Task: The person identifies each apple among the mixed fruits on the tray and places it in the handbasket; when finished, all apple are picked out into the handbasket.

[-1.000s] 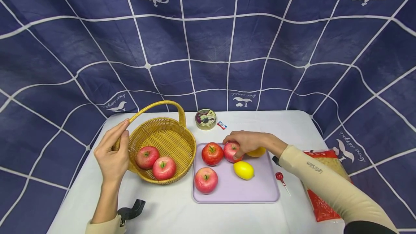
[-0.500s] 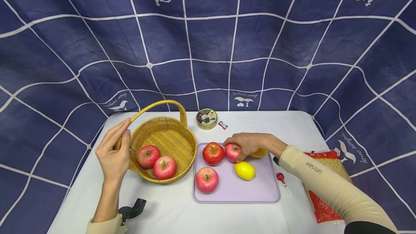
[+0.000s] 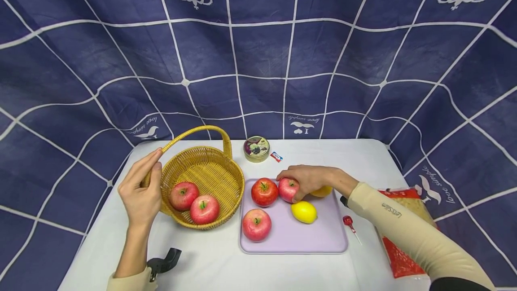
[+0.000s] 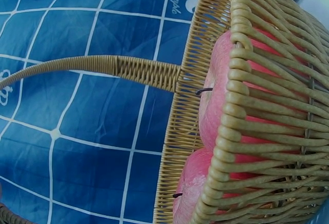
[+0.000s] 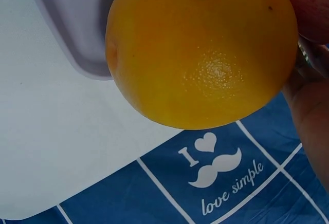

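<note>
While my left hand (image 3: 140, 192) grips the basket (image 3: 226, 182) rim | right hand (image 3: 308, 178) curls round an apple (image 3: 288, 189) on the tray (image 3: 323, 237) — unlifted | two apples in basket — three left.

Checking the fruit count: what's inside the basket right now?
Two red apples lie side by side in the basket, stems up. The left hand holds its rim. The basket floor under the apples is hidden, so anything beneath them cannot be seen.
</note>
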A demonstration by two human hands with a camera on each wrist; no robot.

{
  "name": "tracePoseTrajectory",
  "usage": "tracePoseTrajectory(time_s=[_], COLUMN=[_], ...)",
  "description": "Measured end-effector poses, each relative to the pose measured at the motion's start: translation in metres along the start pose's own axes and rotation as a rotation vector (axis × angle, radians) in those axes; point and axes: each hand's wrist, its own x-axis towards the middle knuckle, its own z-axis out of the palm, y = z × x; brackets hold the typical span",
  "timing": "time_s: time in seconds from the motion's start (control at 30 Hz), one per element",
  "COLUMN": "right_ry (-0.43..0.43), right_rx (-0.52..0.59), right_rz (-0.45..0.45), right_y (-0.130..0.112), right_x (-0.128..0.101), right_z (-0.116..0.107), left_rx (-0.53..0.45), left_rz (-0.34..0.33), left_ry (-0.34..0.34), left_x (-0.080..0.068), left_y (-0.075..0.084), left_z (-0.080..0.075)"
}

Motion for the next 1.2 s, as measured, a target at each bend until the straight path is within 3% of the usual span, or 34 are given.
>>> tracePoseTrajectory(time_s=[0.63,1.2], right_ry=[0.084,0.197], right_rx=[-0.003,0.008], right_rz=[-0.084,-0.177], right_y=[-0.003,-0.024], right_x=[-0.007,-0.007], right_z=[-0.009,-0.021], left_rx=[0.015,0.0], left_rz=[0.0,-0.008], left_ry=[-0.006,-0.022], left_x=[0.0,0.0], left_y=[0.004,0.004], left_z=[-0.001,-0.001])
